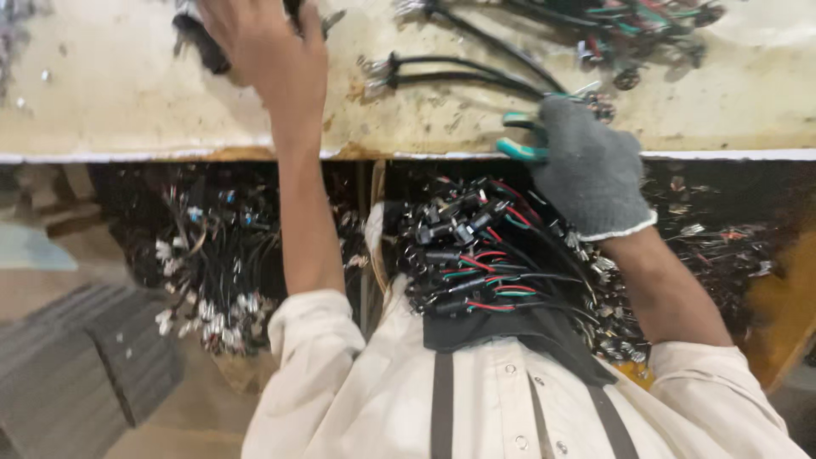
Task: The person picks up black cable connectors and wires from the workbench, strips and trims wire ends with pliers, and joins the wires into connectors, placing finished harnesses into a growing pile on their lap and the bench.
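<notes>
stained workbench (127, 93), hands (268, 42) among cable bundles (476, 246).

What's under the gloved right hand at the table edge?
Under the right hand sits a teal-handled cutting tool on the worn table, its handles poking out leftward. The glove covers the tool's head, so what it grips cannot be seen.

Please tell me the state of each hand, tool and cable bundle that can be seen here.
left hand: bare, closed on a dark cable piece at the table's far side.
right hand: in a grey glove, gripping a tool.
tool: teal handles spread apart; its tip is hidden.
cables on table: lying loose, spread out.
cable bundle: heaped on the lap.
table: stained, worn top.
</notes>
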`<control>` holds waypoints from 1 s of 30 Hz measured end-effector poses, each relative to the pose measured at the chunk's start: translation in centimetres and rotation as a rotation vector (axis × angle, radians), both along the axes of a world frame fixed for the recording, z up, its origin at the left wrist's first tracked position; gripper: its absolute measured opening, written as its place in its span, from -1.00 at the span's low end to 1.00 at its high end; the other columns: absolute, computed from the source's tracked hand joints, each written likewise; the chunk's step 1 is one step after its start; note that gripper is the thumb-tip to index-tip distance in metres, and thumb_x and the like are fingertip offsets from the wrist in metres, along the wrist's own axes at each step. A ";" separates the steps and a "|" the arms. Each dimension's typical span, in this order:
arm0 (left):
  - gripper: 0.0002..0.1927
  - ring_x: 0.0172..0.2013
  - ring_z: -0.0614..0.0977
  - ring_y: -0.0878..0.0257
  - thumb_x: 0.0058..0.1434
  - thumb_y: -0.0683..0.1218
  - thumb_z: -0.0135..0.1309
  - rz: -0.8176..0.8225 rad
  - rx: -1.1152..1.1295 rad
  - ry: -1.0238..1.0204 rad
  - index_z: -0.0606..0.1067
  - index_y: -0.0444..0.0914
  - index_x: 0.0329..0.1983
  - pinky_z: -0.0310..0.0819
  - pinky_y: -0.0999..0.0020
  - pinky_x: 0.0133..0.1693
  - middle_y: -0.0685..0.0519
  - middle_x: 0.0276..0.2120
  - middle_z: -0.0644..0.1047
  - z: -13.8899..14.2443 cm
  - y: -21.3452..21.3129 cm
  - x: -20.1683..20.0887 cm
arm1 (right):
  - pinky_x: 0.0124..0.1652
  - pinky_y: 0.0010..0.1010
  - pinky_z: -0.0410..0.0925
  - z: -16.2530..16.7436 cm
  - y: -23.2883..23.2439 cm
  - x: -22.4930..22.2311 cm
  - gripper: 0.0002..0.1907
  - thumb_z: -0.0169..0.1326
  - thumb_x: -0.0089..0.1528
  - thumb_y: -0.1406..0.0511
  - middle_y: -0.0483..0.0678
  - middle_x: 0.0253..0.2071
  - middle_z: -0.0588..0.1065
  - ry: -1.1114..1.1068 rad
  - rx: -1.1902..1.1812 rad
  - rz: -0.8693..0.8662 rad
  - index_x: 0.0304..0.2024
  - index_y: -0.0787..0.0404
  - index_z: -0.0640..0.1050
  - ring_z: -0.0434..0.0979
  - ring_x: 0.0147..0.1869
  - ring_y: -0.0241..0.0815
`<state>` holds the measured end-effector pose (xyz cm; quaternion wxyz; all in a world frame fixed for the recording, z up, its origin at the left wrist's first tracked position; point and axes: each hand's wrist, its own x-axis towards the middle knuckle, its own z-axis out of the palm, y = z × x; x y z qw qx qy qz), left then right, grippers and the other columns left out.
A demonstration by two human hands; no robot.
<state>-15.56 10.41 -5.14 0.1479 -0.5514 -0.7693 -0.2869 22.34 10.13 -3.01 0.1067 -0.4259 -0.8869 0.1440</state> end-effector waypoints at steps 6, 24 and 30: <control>-0.54 -0.36 0.59 0.32 0.32 0.13 0.15 -0.560 0.297 -1.828 0.38 -0.15 0.16 0.48 0.59 -0.36 0.02 -0.29 0.54 5.5 -5.8 8.3 | -0.25 -0.37 0.43 1.5 2.2 -0.3 -0.81 0.22 0.36 0.36 -0.06 -0.23 0.52 0.499 -0.379 -0.169 -0.07 0.19 0.45 0.54 -0.24 -0.03; -0.76 -0.22 0.68 0.31 0.50 -0.11 0.08 -0.754 -0.364 -1.207 0.47 -0.29 0.15 0.56 0.47 -0.10 -0.02 -0.14 0.64 7.6 -9.0 15.3 | -0.40 -0.24 0.35 5.8 -0.2 -1.0 -0.93 0.17 0.11 0.30 -0.07 -0.39 0.52 0.431 -0.353 0.242 -0.34 0.04 0.58 0.54 -0.38 0.06; -0.72 -0.03 0.70 0.16 0.46 -0.11 0.12 -0.936 -0.271 -1.186 0.49 -0.35 0.14 0.56 0.41 0.04 -0.07 -0.01 0.62 7.9 -9.2 15.2 | -0.33 -0.20 0.38 6.1 -2.3 1.6 -0.85 0.19 0.15 0.31 -0.02 -0.26 0.51 0.727 -0.294 -0.038 -0.22 0.08 0.57 0.55 -0.29 0.08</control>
